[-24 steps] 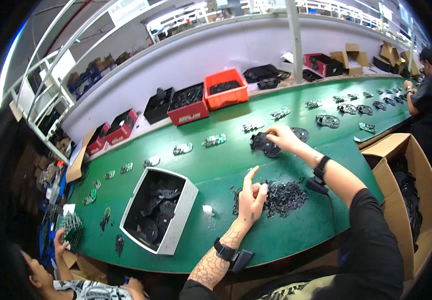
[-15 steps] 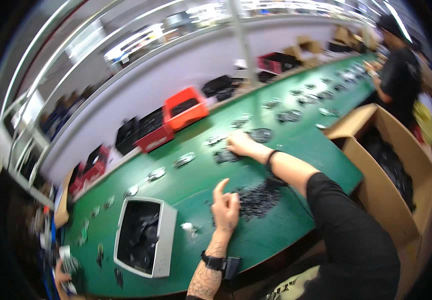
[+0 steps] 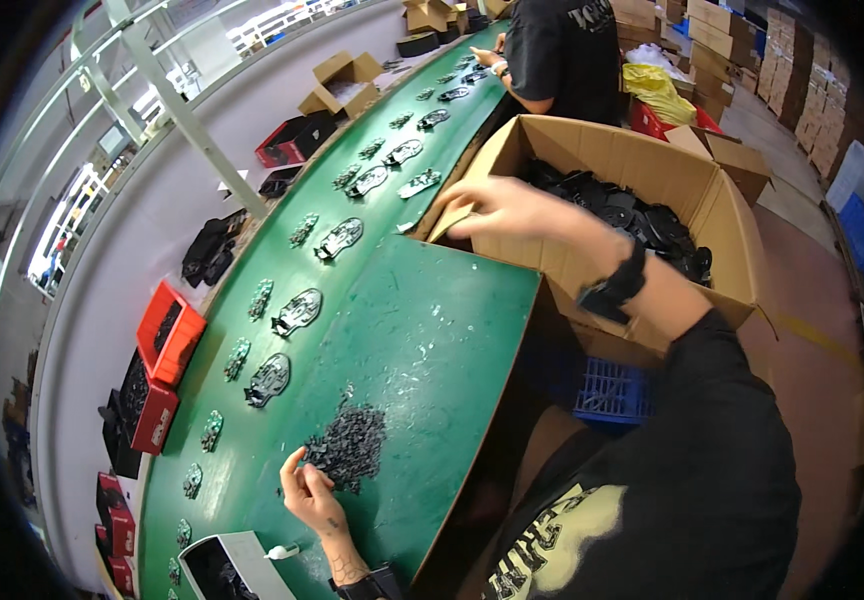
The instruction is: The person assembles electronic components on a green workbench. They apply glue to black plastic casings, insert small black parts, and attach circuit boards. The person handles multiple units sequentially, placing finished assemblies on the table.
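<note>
A: Head view: left hand (image 3: 310, 492) low on the green worktop (image 3: 422, 330), fingertips touching the near edge of a heap of small black parts (image 3: 349, 447). Grip half curled, thumb and forefinger loosely at the heap; cannot tell whether anything sits pinched between them.

B: And the right hand (image 3: 497, 208)?

A: Stretched out well beyond the heap, at the near rim of the big cardboard box (image 3: 642, 165). Fingers bent and drawn together over the rim; cannot tell if gripping anything. Black wrist strap (image 3: 614, 288) just behind it on the forearm.

B: Inside the box?

A: Packed with black moulded pieces (image 3: 642, 225).

B: Elsewhere around the heap?

A: Beyond it, along the worktop's far side, a row of dark flat plates (image 3: 299, 312) with small greenish clusters beside them. Past that edge, red bins (image 3: 169, 330) holding black parts. Nearer than the heap, at the lower edge, a white tray (image 3: 242, 565) partly cut off. Blue crate (image 3: 612, 390) under the worktop beside the box. Another person in a black shirt (image 3: 562, 50) standing beyond the box.
</note>
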{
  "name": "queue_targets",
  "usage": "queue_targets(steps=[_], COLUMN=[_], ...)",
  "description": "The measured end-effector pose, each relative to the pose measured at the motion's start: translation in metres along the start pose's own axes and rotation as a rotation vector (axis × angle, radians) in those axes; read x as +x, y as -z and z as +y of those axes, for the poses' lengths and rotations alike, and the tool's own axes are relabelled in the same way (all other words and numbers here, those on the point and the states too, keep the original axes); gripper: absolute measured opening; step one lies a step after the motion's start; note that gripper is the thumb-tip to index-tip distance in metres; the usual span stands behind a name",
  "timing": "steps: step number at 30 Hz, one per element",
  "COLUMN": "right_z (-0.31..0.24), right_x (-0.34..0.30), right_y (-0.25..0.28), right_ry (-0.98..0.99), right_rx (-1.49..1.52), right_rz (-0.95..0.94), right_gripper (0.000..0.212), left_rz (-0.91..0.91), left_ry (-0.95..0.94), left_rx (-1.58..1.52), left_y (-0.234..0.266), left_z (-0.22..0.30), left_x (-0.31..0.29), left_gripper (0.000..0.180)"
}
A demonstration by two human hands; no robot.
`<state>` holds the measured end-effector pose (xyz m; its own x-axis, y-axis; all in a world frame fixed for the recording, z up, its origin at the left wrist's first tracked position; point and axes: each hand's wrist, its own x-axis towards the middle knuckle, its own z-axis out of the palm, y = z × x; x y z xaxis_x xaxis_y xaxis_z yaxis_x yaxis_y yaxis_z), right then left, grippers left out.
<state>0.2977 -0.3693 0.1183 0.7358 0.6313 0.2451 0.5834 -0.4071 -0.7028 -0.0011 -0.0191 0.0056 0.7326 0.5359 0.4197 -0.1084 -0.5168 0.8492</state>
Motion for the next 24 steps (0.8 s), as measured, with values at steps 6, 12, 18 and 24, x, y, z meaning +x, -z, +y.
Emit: queue_targets(steps=[6,12,18,24], right_z=[0.158,0.212,0.211,0.234], right_x=[-0.115,-0.109,-0.084,-0.095], right_y=[0.112,0.076,0.048,0.054], right_ry=[-0.964,-0.942,-0.764,-0.736], right_rx=[-0.065,-0.043,-0.266,-0.246], right_rz=[0.063,-0.152,-0.175,-0.188], right_gripper=[0.111,0.123,0.091,0.050], left_rz=[0.043,0.056,0.148,-0.671], left_ry=[0.038,0.050,0.003,-0.551], left_rx=[0.026,0.000,0.054,0.196], left_y=[-0.003,-0.002,0.015,0.008], left_z=[-0.003,-0.015,-0.013,0.078], left_x=[0.002,0.009,0.004,-0.056], left_gripper=[0.022,0.021,0.020,0.028])
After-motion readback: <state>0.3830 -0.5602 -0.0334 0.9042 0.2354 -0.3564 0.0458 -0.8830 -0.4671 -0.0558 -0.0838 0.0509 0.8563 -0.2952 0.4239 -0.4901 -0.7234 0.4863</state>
